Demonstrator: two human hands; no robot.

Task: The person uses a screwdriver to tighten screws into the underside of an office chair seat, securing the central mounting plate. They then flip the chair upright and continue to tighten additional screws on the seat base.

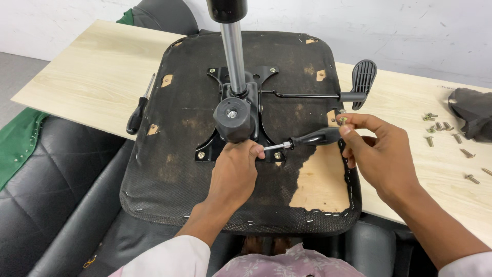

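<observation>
1. An upturned chair seat (169, 154) lies on a pale wooden surface (97, 77), its black metal mounting plate (218, 146) and chrome gas-lift column (233, 51) facing up toward the head camera.

2. The left hand (233, 172) rests on the seat just below the plate's round tension knob (233, 119), its fingers (251, 150) curled together and pinching the bare metal shaft of a screwdriver (302, 139) close to the tip.

3. The right hand (382, 154) holds the same screwdriver's black handle from the far end, fingers (359, 123) closed around it. Whether the small screw (343, 120) showing at its fingertips is held or just lying there cannot be told.

4. The tip appears to sit at a bolt (278, 155) in the plate's near corner, just to the right of the left fingers; judging by this, a plate fastener is being driven or loosened, with the other three corner bolts seated.

5. As a judgement, the next move calls for keeping the tip square in the bolt head while the right hand turns the handle, the left fingers steadying the shaft against slipping onto the torn fabric beside it.

6. Well beyond the right fingers, loose screws (443, 128) lie scattered on the surface near a dark cloth (474, 113); well to the left of the left fingers, a second screwdriver (139, 110) lies at the seat's edge. The height lever (363, 77) juts out above the right hand.
</observation>
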